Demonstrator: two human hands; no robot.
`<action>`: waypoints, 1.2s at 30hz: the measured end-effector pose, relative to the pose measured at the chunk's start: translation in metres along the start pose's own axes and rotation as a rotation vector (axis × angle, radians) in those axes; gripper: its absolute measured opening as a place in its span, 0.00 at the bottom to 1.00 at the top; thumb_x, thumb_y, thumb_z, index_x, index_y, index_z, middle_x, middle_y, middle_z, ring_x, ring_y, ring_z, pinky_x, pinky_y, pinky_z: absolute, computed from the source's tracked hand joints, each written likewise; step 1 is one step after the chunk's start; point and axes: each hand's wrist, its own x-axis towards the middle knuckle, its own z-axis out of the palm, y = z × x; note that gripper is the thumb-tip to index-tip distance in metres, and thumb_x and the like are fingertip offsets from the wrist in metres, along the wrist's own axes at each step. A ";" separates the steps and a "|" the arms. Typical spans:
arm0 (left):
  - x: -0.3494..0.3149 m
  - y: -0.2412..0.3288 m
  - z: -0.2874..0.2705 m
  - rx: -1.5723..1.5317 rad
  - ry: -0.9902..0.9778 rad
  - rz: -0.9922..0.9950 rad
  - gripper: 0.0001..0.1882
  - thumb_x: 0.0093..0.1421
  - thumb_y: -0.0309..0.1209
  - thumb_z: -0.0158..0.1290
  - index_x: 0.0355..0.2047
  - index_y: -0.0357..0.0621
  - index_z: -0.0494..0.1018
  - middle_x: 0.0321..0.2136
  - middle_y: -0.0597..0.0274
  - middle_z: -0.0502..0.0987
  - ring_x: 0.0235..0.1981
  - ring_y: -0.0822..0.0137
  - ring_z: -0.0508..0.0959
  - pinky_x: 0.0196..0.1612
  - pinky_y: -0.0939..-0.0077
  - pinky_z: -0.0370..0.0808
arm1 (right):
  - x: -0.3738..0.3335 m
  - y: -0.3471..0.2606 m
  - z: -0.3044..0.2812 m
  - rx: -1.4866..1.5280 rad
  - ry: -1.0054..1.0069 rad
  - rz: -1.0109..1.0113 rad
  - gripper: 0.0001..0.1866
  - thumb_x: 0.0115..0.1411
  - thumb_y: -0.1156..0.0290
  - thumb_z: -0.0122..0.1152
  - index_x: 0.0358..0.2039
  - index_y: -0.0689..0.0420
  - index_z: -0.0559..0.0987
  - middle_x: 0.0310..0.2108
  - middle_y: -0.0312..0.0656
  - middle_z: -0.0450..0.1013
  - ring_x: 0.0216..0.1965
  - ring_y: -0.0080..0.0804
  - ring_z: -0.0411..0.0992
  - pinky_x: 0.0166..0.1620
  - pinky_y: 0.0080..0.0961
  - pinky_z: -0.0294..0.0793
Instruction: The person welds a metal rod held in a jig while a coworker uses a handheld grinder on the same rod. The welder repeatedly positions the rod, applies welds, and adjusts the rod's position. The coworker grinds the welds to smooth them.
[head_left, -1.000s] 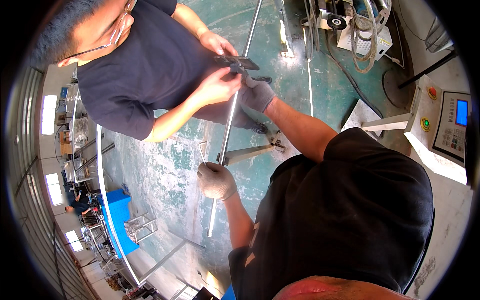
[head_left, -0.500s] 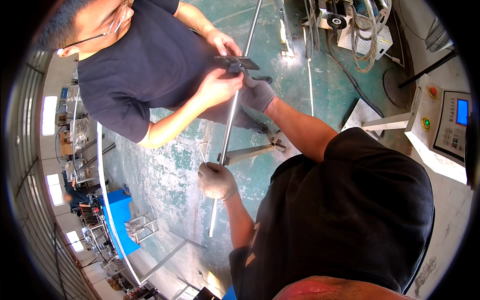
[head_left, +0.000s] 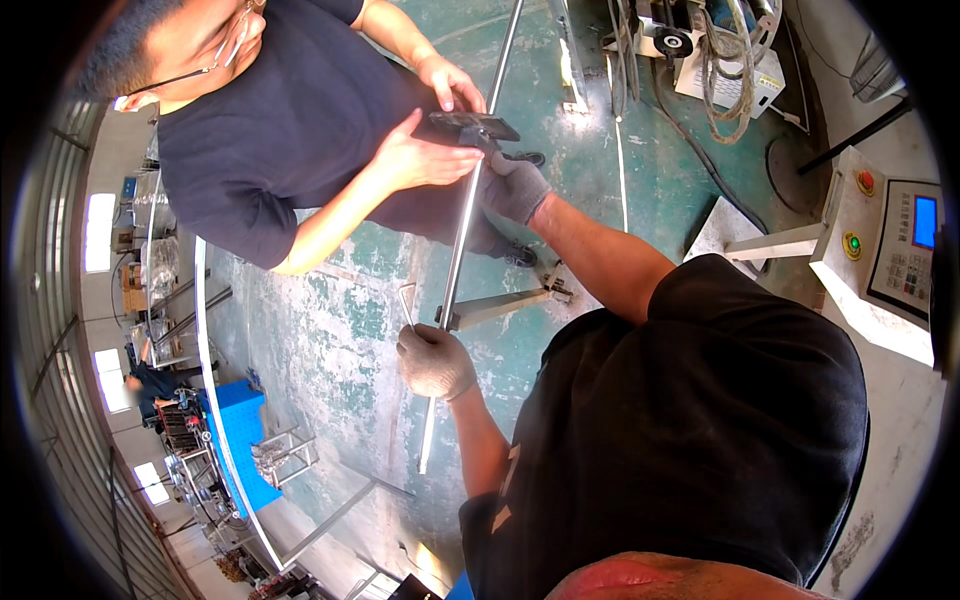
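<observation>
A long shiny metal rod (head_left: 463, 235) runs slanting between me and a co-worker in a dark T-shirt. My left hand (head_left: 436, 362), in a pale knit glove, is closed around a bent hex key (head_left: 406, 302) beside the rod's lower part, just below a small black clamp (head_left: 445, 318). My right hand (head_left: 515, 188), in a grey glove, is closed on the rod beneath a black bracket (head_left: 476, 137); some fingertips are hidden. A flat dark plate (head_left: 472, 121) lies across the bracket. The co-worker's one hand (head_left: 450, 83) touches the plate; the other (head_left: 425, 158) reaches flat toward the rod.
A metal bar (head_left: 505, 308) with a foot extends from the clamp. At the right stands a control box (head_left: 880, 255) with buttons and a screen. Cables (head_left: 735, 75) hang by a machine at the back. A blue-topped bench (head_left: 238, 430) is at the left, with another person beyond.
The co-worker's nearer hand has loosened from the bracket and shifted left, its fingers now straightened. The distant person has shifted. Both my hands stay in place.
</observation>
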 end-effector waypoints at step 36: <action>0.002 0.005 -0.004 -0.014 0.011 0.007 0.06 0.71 0.31 0.57 0.36 0.45 0.80 0.31 0.52 0.85 0.24 0.43 0.85 0.25 0.45 0.81 | -0.021 -0.004 0.014 -0.258 0.131 0.092 0.10 0.79 0.64 0.59 0.51 0.57 0.77 0.43 0.38 0.77 0.46 0.37 0.77 0.58 0.40 0.79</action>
